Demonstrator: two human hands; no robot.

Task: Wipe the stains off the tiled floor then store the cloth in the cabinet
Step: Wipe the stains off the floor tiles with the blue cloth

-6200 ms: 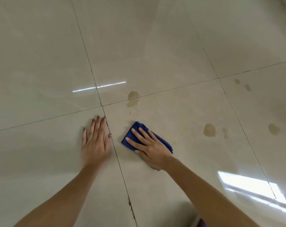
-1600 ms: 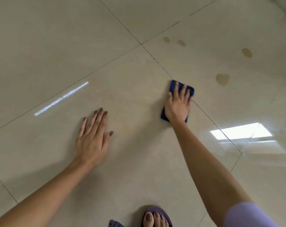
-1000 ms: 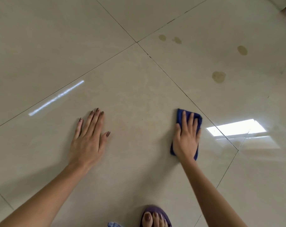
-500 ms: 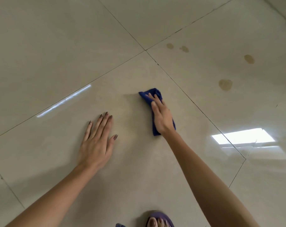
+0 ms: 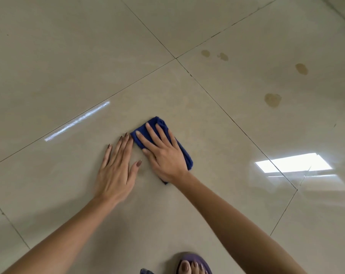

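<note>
Cloth (image 5: 184, 155), blue, folded, flat on the floor (image 5: 69, 56), right hand (image 5: 163, 153) pressing it with straight, slightly spread fingers, left hand (image 5: 116, 169) flat on the tile just beside it, fingers together, brown stains (image 5: 272, 99) on the tile beyond, well apart from the cloth

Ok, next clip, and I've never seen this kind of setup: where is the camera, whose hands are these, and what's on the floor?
No machine here: a person wears one camera on the head, looking down at their own hands. The left hand lies flat on the tiled floor. The right hand presses a folded blue cloth to the tile with straight fingers. Four brownish stains sit on the next tile, up and to the right. At the bottom edge is the person's foot in a purple sandal.
</note>
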